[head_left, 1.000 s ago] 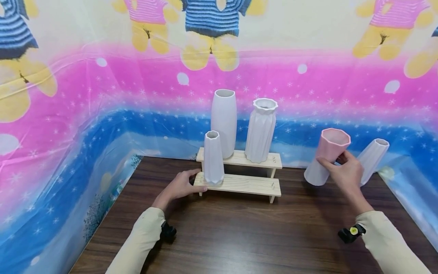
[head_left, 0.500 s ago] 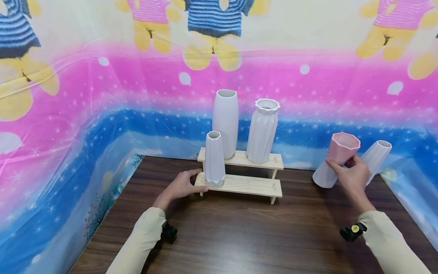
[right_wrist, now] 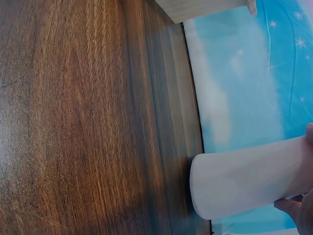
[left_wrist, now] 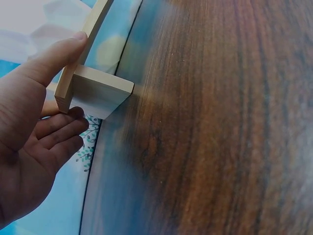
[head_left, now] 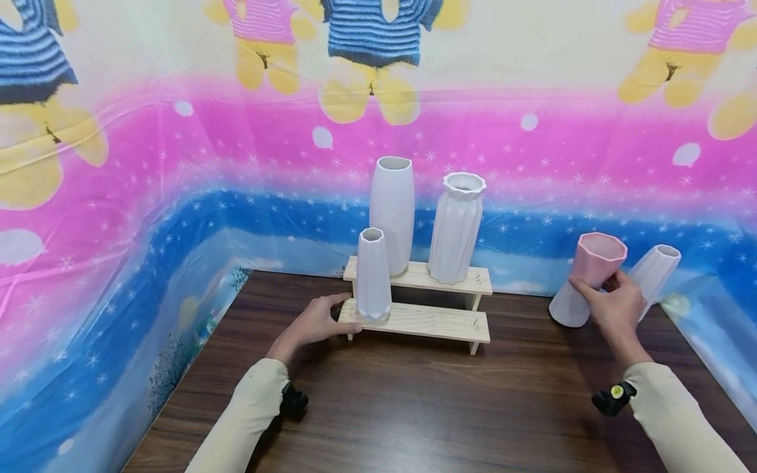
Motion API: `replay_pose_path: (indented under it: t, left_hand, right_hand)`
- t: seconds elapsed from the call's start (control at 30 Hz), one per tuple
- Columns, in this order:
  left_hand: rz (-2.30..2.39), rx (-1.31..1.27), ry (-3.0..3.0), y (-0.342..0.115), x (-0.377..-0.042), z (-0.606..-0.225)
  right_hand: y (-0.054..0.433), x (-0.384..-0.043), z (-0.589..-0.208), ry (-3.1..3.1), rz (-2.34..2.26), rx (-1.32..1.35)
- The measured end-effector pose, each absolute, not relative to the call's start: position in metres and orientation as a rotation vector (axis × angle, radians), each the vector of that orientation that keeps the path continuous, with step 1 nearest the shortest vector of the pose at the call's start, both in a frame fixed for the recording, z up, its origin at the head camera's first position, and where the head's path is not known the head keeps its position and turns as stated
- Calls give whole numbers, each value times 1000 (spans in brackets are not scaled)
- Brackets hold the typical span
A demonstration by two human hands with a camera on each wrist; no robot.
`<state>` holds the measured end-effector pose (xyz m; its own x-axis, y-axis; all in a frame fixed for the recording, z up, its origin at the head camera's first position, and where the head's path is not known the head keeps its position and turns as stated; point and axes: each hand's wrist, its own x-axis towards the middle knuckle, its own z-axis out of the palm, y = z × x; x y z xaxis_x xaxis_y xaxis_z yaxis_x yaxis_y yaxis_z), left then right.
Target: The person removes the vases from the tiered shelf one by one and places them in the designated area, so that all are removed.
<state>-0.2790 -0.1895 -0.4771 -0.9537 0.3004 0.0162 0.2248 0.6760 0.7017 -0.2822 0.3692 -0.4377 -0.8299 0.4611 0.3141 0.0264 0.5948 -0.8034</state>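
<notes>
My left hand (head_left: 313, 322) grips the left end of the lower step of a two-step wooden stand (head_left: 426, 320), thumb along its edge, as the left wrist view shows too. A slim white vase (head_left: 372, 276) stands on that lower step. On the upper step are a tall smooth white vase (head_left: 391, 210) and a fluted white vase with a scalloped rim (head_left: 457, 230). My right hand (head_left: 618, 309) grips a pink-and-white vase (head_left: 591, 266) around its narrow middle. Its white base (right_wrist: 234, 181) is at the tabletop; I cannot tell whether they touch.
Another slim white vase (head_left: 653, 272) stands just right of the pink-and-white one, partly hidden by my right hand. The brown wooden table (head_left: 402, 401) meets a printed cloth backdrop (head_left: 266, 151) along its back and sides.
The pink-and-white vase has moved right in my right hand, closer to the slim white vase there. My left hand keeps its grip on the stand. The head view has shifted slightly.
</notes>
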Motion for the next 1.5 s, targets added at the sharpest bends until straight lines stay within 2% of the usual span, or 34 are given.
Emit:
replay_pose_path:
  t: [0.57,0.87,1.5]
  left_hand:
    - [1158,434,2783,-190,-279,-478]
    - [1158,451,2782,-190,-279,-478]
    - [1168,456,2775,-189,-277,-477]
  right_hand:
    - [379,-288,-441,-2340,1122,-399]
    - [389,-293,-441,-2387,1013,-314]
    - [399,-278,-445,-2409,1090,-340]
